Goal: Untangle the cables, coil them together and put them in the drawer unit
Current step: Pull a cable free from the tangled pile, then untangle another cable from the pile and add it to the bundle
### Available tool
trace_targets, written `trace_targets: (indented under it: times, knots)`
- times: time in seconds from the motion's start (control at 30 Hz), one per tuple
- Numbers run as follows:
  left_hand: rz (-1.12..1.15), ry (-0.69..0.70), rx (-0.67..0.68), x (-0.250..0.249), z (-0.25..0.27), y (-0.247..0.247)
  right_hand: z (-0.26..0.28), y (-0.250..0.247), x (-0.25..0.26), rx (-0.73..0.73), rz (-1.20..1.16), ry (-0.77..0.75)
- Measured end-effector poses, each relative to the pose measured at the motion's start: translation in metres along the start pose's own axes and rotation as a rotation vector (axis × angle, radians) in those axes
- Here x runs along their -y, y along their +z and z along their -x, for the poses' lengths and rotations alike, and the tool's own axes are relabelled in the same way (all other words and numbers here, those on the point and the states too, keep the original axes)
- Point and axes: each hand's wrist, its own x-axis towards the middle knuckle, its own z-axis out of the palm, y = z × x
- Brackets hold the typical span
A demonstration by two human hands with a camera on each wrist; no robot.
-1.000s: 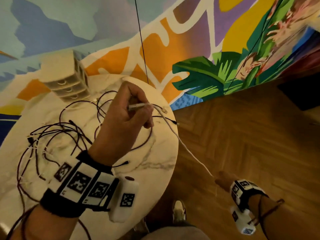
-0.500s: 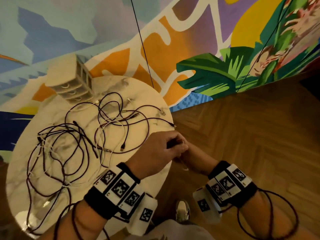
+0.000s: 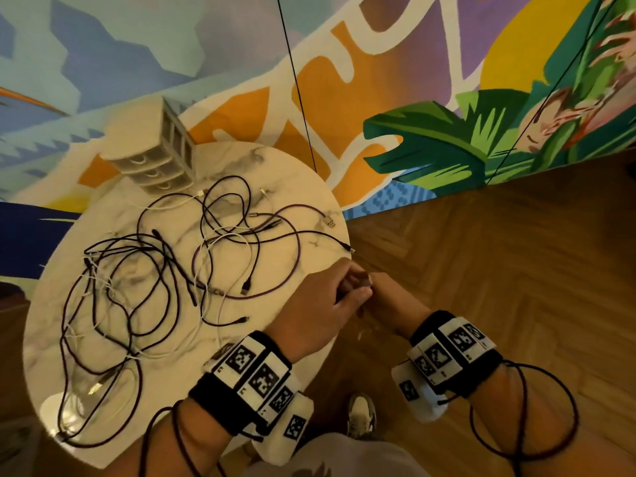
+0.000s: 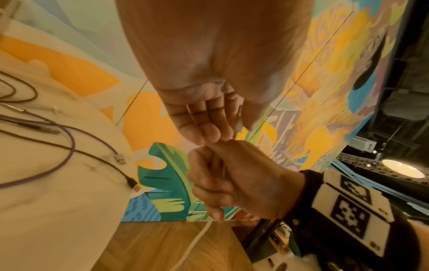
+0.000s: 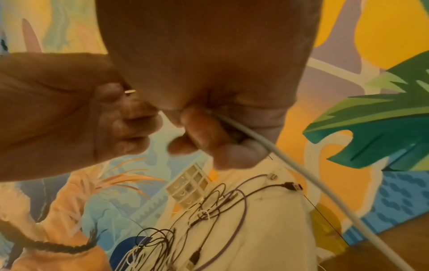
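A tangle of black, purple and white cables (image 3: 172,270) lies spread over the round marble table (image 3: 275,173). A beige drawer unit (image 3: 151,156) stands at the table's far edge, drawers closed. My two hands meet just off the table's right edge. My left hand (image 3: 354,290) pinches the end of a white cable (image 4: 197,242) between thumb and fingers (image 4: 204,117). My right hand (image 3: 378,290) is a fist (image 4: 232,179) around the same white cable (image 5: 301,176), which hangs down from it toward the floor.
Dark cable loops hang around my right forearm (image 3: 568,407) and left forearm (image 3: 165,428). USB plugs (image 3: 330,222) lie near the table's right rim. Beyond the rim is wood floor (image 3: 481,270), with my shoe (image 3: 361,411) below and a painted wall (image 3: 413,63) behind.
A second ago my left hand held the white cable's end high over the table while my right hand pulled it taut low down. Both hands have since come together at the table's right edge.
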Motion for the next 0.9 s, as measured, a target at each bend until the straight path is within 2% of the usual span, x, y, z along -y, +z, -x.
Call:
trace_targets:
  times: [0.03, 0.1, 0.2, 0.37, 0.47, 0.63, 0.77, 0.83, 0.9]
  knots:
    - [0.013, -0.024, -0.005, 0.006, -0.002, -0.001, -0.001, 0.000, -0.004, -0.038, -0.031, -0.006]
    - [-0.036, -0.092, 0.009, 0.024, -0.012, -0.004, -0.003, -0.001, -0.012, -0.134, -0.131, 0.072]
    - [-0.278, -0.158, 0.115, 0.062, -0.037, -0.005, -0.007, 0.000, -0.023, -0.260, -0.218, 0.197]
    - [-0.769, -0.192, 0.357, 0.108, -0.085, 0.004, -0.006, 0.003, -0.035, -0.271, -0.352, 0.304]
    - [-0.891, -0.130, 0.406, 0.113, -0.118, 0.016, 0.003, 0.003, -0.044, -0.238, -0.372, 0.321]
    - [-1.000, -0.070, 0.355, 0.118, -0.160, 0.043, 0.023, -0.001, -0.068, -0.272, -0.382, 0.365]
    - [-1.101, -0.022, 0.351, 0.120, -0.158, 0.060, 0.033, 0.002, -0.080, -0.275, -0.370, 0.379]
    - [-1.042, 0.029, 0.332, 0.114, -0.147, 0.059, 0.030, 0.004, -0.082, -0.289, -0.359, 0.368]
    - [-0.906, 0.081, 0.197, 0.105, -0.127, 0.050, 0.026, 0.006, -0.077, -0.312, -0.378, 0.332]
